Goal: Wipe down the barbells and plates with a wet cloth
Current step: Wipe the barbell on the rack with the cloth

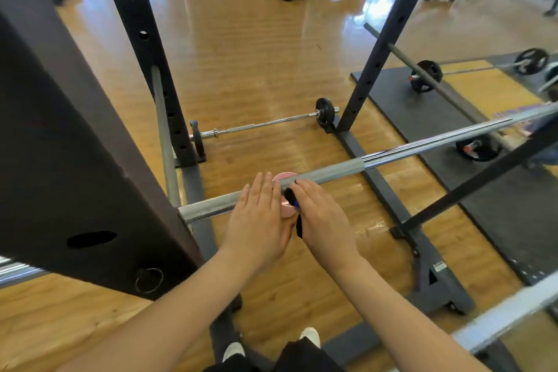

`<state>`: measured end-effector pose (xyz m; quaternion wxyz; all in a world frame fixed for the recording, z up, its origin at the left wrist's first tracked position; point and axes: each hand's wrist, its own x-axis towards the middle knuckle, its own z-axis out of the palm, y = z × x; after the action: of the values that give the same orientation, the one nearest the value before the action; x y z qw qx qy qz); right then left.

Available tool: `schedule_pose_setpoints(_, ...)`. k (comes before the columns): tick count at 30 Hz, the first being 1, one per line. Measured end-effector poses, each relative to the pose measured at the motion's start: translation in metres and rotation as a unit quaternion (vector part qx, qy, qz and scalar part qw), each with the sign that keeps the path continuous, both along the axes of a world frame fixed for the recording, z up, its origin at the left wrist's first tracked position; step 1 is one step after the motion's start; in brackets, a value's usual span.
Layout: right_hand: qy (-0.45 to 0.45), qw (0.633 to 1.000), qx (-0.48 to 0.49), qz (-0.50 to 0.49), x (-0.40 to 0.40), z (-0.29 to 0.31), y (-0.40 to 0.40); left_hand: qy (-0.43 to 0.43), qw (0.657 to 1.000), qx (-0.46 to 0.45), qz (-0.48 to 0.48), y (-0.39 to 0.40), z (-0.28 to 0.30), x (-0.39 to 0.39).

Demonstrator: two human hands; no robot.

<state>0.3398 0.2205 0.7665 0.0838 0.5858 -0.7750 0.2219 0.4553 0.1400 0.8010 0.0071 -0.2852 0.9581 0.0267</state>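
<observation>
A long steel barbell (335, 170) lies across the rack at waist height, running from lower left to upper right. My left hand (259, 214) rests flat on its knurled part with straight fingers. Just to its right, my right hand (321, 217) grips a dark cloth (291, 198) against the bar, and a tail of the cloth hangs below the palm. A round pink object (285, 178) shows between my hands, partly hidden; I cannot tell what it is. A thinner barbell (265, 124) with a small black plate (324, 113) lies on the floor beyond.
A thick dark rack upright (75, 136) stands close at my left, with more uprights behind (145, 39) and to the right (389, 33). The rack's base beam (389, 187) crosses the wooden floor. Loaded barbells (425, 75) lie on a black mat at the right.
</observation>
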Motion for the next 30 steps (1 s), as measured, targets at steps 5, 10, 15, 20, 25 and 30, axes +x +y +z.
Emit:
schedule_pose_setpoints(5, 0.021, 0.999, -0.023, -0.015, -0.043, 0.004, 0.006, -0.005, 1.000, 0.000, -0.003, 0.001, -0.005, -0.038)
schedule_pose_setpoints(10, -0.017, 1.000, -0.014, 0.017, -0.109, 0.001, 0.023, -0.001, 1.000, 0.001, 0.029, 0.017, -0.017, -0.097)
schedule_pose_setpoints(15, 0.006, 0.998, -0.056, 0.026, -0.198, 0.004, 0.041, -0.012, 0.996, -0.002, 0.084, 0.035, -0.021, -0.173)
schedule_pose_setpoints(20, 0.012, 0.995, -0.060, 0.081, -0.246, 0.006, 0.027, -0.040, 0.993, -0.038, 0.104, 0.031, -0.017, -0.217)
schedule_pose_setpoints(25, 0.002, 0.988, -0.022, 0.154, -0.234, -0.007, 0.016, -0.092, 0.988, -0.095, 0.077, 0.022, -0.019, -0.217)
schedule_pose_setpoints(30, -0.003, 0.986, -0.080, 0.147, -0.232, -0.018, 0.026, -0.048, 0.988, -0.138, 0.055, 0.014, -0.029, -0.213)
